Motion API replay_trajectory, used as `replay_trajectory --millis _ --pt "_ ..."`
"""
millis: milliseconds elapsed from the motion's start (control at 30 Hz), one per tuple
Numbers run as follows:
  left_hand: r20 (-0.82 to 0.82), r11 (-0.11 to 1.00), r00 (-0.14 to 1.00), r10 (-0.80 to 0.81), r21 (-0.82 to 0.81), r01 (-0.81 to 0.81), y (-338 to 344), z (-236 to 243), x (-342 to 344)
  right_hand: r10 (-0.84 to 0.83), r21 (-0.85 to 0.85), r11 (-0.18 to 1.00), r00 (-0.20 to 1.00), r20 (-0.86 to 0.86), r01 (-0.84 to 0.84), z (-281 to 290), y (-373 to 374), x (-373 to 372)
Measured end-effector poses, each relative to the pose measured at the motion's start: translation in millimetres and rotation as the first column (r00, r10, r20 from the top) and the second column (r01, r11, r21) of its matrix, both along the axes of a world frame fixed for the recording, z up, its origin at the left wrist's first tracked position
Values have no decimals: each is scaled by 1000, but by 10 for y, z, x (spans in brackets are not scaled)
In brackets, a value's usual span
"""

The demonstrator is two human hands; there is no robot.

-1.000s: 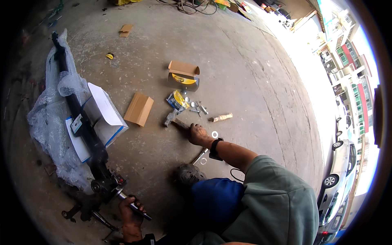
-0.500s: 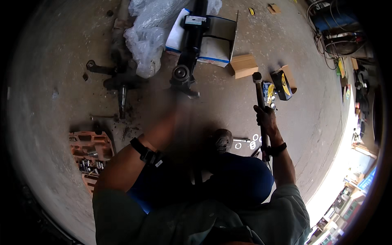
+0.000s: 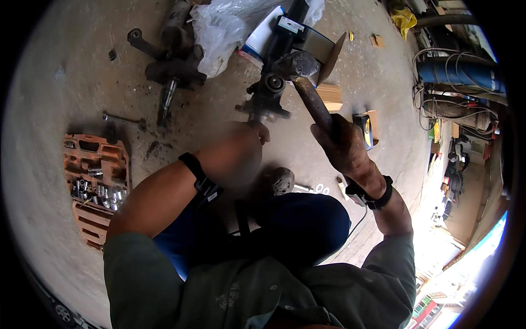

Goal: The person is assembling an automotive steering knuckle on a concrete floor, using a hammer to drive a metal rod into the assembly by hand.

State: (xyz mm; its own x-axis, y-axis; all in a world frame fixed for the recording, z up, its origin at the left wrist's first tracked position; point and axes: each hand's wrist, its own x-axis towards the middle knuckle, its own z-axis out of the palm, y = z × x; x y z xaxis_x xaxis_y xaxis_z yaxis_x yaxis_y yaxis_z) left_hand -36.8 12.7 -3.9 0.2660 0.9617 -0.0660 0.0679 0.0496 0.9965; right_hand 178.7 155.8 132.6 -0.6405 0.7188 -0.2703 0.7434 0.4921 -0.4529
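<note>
A new-looking black shock absorber strut [image 3: 269, 102], with a knuckle at its lower end, lies pointing away from me. My left hand [image 3: 235, 151] is closed round its near end; the palm side is blurred. In my right hand [image 3: 346, 149] is a hammer [image 3: 312, 101], its handle wrapped by my fingers. The dark hammer head is raised over the strut beside the knuckle; whether they touch I cannot tell. To the left a dirty old strut [image 3: 174, 71] lies on the floor with its bare metal spindle pointing toward me.
An orange socket set case [image 3: 94, 156] stands open at the left, near a wrench [image 3: 120, 119]. Clear plastic wrap [image 3: 219, 38] and a white-blue box [image 3: 262, 37] lie behind the strut. Small cartons [image 3: 330, 97] and several washers [image 3: 323, 189] are at the right, with hoses and a blue cylinder [image 3: 457, 74] beyond.
My right hand has raised the hammer and swung it left, so its head is now over the strut. The strut and my left hand appear shifted slightly as the view turned.
</note>
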Motion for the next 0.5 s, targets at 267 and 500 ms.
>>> replay_trajectory --millis 267,500 --pt "-208 987 977 43 160 -9 24 87 -110 21 51 998 1000 -12 -20 -218 -80 -45" --pt "-165 998 985 45 -33 -51 6 155 -85 -122 16 992 992 -30 122 7 -174 -161"
